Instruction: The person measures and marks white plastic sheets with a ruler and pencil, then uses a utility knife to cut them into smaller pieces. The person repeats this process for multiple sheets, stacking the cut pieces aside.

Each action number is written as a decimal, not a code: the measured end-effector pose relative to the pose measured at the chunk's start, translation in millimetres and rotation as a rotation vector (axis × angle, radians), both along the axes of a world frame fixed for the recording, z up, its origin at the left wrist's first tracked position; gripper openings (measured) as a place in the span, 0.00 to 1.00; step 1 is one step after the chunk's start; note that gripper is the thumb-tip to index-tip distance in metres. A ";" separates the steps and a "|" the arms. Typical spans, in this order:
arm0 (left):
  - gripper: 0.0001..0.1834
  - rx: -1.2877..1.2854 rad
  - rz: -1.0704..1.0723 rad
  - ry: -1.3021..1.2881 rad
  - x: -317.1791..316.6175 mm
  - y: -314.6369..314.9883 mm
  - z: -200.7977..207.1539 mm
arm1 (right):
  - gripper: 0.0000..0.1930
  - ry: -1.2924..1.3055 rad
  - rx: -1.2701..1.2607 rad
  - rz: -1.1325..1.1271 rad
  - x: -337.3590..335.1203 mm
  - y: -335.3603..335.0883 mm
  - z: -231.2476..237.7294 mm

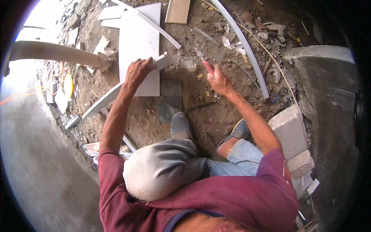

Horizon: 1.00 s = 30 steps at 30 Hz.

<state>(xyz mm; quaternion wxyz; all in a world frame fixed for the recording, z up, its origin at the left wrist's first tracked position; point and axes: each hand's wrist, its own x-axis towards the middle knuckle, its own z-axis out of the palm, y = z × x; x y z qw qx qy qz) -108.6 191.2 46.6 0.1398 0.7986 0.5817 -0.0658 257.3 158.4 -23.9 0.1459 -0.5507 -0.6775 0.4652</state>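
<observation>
Daylight, even and fairly bright; glare burns out the upper-left corner. Fisheye bends straight edges toward a black rim. Right hand (218, 79) slightly motion-blurred.

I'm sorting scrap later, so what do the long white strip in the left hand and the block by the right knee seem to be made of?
The long white strip, gripped by the left hand, looks like smooth matte plastic trim or painted wood: flat, straight, evenly white. The block looks like pale, rough, chalky masonry.

We see no packages, labels, signs or screens here.
</observation>
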 end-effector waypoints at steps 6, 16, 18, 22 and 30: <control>0.17 0.142 0.091 -0.220 19.3 -2.5 -12.0 | 0.23 0.303 0.197 0.002 -86.5 10.3 41.6; 0.19 0.149 0.186 -0.192 34.9 -14.4 -27.8 | 0.26 0.278 -0.017 0.010 -89.5 23.6 41.5; 0.20 0.141 0.187 -0.182 34.8 -14.3 -27.5 | 0.22 0.223 0.044 0.025 -92.3 22.7 34.2; 0.21 0.205 0.182 -0.161 32.6 -19.7 -34.9 | 0.20 0.216 0.172 -0.005 -104.5 17.2 30.2; 0.22 0.176 0.174 -0.121 39.1 -18.1 -29.1 | 0.19 0.041 0.151 0.030 -113.6 24.5 31.2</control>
